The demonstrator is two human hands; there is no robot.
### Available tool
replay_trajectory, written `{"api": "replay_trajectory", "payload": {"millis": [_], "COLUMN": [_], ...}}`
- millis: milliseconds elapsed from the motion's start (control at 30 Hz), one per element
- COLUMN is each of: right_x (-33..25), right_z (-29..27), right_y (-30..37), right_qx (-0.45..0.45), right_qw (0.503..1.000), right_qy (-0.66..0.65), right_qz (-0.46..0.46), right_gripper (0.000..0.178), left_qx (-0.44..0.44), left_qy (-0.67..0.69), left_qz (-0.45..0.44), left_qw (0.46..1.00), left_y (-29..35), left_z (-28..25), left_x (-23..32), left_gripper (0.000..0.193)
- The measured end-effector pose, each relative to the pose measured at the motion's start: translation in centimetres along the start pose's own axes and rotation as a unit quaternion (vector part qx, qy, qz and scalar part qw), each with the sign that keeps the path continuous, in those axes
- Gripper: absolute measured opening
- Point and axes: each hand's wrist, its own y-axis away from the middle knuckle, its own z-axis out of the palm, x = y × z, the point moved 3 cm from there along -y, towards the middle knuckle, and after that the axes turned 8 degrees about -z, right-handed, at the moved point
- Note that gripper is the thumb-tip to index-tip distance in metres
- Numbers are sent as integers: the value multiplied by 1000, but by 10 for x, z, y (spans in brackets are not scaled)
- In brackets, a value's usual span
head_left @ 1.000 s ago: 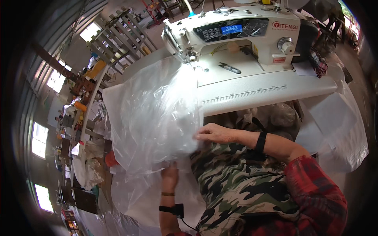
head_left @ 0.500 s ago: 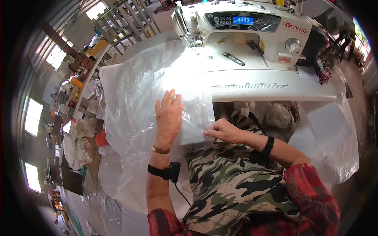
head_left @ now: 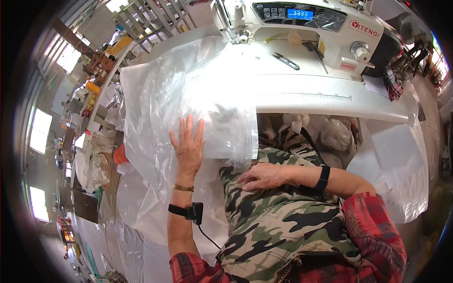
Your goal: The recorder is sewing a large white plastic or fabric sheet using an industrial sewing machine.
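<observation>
At the view's eleven o'clock, the clear plastic sheet point(head_left: 222, 129) is best smoothed by the left hand point(head_left: 188, 150), open-gripped; at five o'clock, the right hand point(head_left: 262, 176) is held slack, unclenched, empty.

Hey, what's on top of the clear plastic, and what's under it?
The left hand lies on the clear plastic, fingers spread. Beneath, only something pale shows through; glare and creases hide what it is.
</observation>
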Motion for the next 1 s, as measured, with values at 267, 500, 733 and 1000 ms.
{"api": "replay_trajectory", "payload": {"millis": [267,500,733,1000], "right_x": [8,58,52,22], "right_z": [-19,-27,-32,-33], "right_y": [24,17,16,28], "right_qx": [110,381,235,235], "right_qw": [983,906,951,945], "right_qy": [-47,-88,-173,-209], "right_qz": [142,164,103,86], "right_gripper": [46,42,27,27], "left_qx": [43,107,76,-125], "left_qy": [12,-20,-114,-90], "left_qz": [-32,-32,-55,-151], "left_qw": [998,994,989,976], "left_y": [19,23,13,-10], "left_z": [0,16,22,2], "left_x": [-30,-58,-103,-101], "left_gripper": [72,71,70,67]}}
